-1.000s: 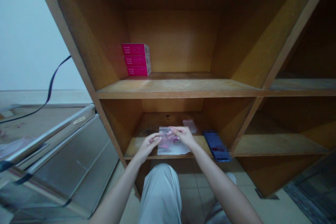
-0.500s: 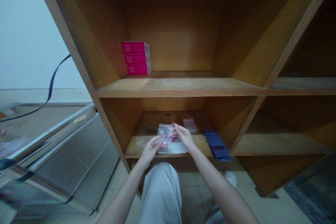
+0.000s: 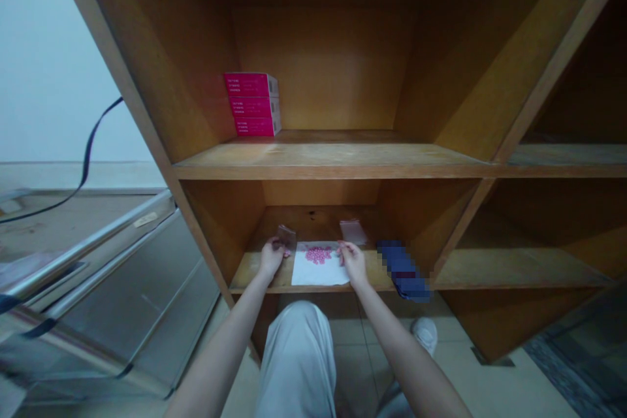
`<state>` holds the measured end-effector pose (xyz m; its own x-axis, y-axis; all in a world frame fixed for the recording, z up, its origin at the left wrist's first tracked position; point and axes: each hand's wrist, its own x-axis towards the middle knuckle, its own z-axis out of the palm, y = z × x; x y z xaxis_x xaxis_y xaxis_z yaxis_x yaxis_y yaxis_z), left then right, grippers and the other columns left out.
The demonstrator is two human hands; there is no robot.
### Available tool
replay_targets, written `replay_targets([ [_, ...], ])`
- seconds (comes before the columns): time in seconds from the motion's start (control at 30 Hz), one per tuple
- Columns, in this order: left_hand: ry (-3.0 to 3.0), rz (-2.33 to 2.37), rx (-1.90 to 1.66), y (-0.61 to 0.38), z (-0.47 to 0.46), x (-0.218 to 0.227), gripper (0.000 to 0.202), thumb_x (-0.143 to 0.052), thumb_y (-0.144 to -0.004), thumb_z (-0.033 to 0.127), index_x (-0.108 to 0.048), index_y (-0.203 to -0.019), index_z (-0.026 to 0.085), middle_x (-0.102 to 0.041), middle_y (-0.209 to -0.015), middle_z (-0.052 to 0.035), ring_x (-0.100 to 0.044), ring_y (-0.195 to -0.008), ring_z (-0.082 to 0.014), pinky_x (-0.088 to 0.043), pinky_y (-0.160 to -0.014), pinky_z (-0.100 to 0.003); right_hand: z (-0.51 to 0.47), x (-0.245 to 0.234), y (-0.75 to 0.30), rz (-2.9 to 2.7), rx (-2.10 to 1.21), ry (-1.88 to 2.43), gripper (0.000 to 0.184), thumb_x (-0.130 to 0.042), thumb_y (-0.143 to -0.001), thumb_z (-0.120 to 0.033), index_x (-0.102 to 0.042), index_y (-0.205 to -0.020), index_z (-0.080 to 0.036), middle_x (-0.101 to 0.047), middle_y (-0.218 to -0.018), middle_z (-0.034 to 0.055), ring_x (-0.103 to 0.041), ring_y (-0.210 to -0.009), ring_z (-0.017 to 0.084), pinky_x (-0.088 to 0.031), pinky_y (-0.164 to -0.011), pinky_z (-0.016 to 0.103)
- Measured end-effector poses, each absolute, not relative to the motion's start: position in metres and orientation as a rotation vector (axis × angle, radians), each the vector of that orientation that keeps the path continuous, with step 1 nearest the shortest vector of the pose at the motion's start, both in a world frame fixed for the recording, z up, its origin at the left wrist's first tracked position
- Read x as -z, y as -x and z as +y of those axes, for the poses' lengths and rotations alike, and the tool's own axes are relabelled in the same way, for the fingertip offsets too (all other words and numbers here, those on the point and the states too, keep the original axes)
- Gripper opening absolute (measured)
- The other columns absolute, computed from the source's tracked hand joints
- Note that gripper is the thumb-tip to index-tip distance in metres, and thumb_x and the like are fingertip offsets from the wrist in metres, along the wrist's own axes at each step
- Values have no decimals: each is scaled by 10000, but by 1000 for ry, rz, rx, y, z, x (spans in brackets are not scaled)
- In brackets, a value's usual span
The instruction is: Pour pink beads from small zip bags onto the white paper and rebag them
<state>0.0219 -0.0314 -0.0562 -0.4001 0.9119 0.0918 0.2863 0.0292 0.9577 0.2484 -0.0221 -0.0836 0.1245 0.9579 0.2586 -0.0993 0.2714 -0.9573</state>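
Note:
On the lower wooden shelf lies a white paper sheet (image 3: 318, 268), with a small heap of pink tablets (image 3: 318, 255) near its far edge. My left hand (image 3: 271, 258) is beside the sheet, and its fingertips pinch a small clear plastic bag (image 3: 287, 238) that looks empty. My right hand (image 3: 353, 262) rests at the sheet's right edge and holds nothing I can make out. A second small clear bag (image 3: 353, 232) lies behind that hand, towards the back of the shelf.
Three stacked pink boxes (image 3: 251, 104) stand on the upper shelf. A dark blue phone (image 3: 404, 271), pixelated, lies at the lower shelf's front right. A stainless steel cart (image 3: 122, 287) stands to the left, with a black cable (image 3: 85, 163) behind it.
The pink tablets have left the bag and now lie heaped on the paper. The bag has moved left with my left hand, and my hands have drawn apart.

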Motion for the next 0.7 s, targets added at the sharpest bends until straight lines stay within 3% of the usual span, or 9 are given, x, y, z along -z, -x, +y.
replay_targets([
  [0.1, -1334, 1855, -1302, -19, -31, 63, 432, -482, -709, 112, -401, -1132, 98, -603, -739, -41, -593, -587, -121, -467, -619, -248, -23, 84, -249, -1181, -1001, 1001, 369, -506, -697, -475, -569, -832, -137, -542, -582, 0, -405, -413, 81, -326, -390, 202],
  [0.33, -1657, 2206, -1036, -24, -42, 58, 572, -506, -696, 178, -316, -1229, 96, -559, -1020, -135, -550, -938, -212, -419, -797, -309, -27, 82, -249, -1184, -1024, 1044, 399, -496, -690, -504, -562, -847, -143, -536, -586, 6, -395, -413, 86, -312, -373, 203],
  [0.43, -1768, 2417, -890, -30, -51, 54, 542, -495, -710, 239, -360, -1224, 130, -499, -1129, -157, -474, -1042, -265, -375, -845, -369, -27, 82, -249, -1183, -1028, 1037, 388, -499, -691, -494, -561, -844, -143, -539, -587, 6, -404, -422, 88, -317, -380, 202],
  [0.53, -1903, 2439, -804, -34, -58, 54, 409, -443, -747, 256, -478, -1151, 203, -419, -1260, -114, -398, -1113, -269, -334, -881, -397, -28, 82, -249, -1179, -1026, 1026, 388, -509, -688, -483, -563, -861, -141, -546, -595, 6, -410, -426, 89, -318, -386, 205],
  [0.7, -1951, 2313, -732, -35, -58, 62, 343, -348, -800, 231, -590, -1043, 210, -495, -1222, -74, -388, -1135, -233, -271, -936, -401, -28, 82, -249, -1180, -1027, 1021, 402, -508, -682, -489, -571, -873, -141, -556, -592, -1, -411, -415, 87, -326, -396, 210],
])
